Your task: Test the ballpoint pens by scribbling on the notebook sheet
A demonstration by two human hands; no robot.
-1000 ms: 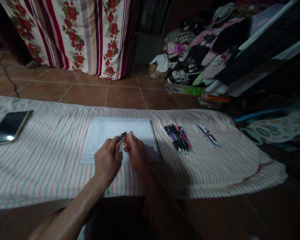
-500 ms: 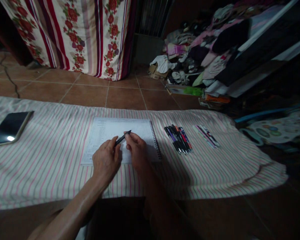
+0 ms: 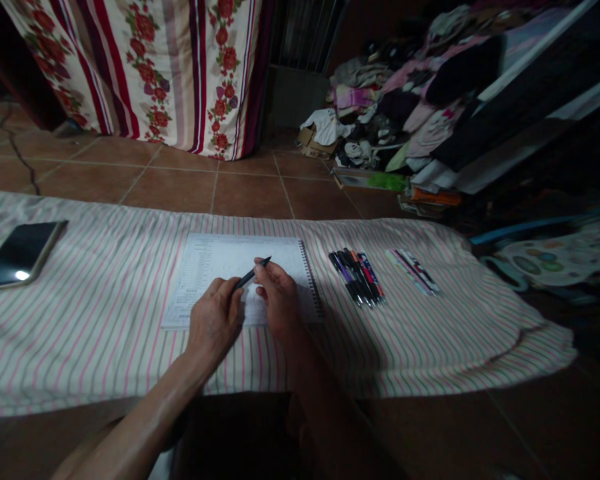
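Note:
A dark pen (image 3: 246,279) is held slantwise over an open spiral notebook (image 3: 245,245), its pointed dark end up and to the right. My left hand (image 3: 214,315) pinches its lower end between thumb and fingers. Near the upper end, the thumb and fingertips of my right hand (image 3: 281,297) close on the pen. Printed text runs along the left side of the page, and the spiral binding is on the right. Both hands cover the lower middle of the page.
Right of the notebook lies a row of several pens (image 3: 357,279), with a smaller group of slim pens (image 3: 413,272) beyond it. A phone (image 3: 23,255) rests at the left on the striped cloth (image 3: 105,320). Clothes (image 3: 395,107) are heaped on the floor behind.
The pen and my right hand have shifted slightly right. The pen's upper end now shows as a dark point past my right fingers. My left hand has moved a little to the right.

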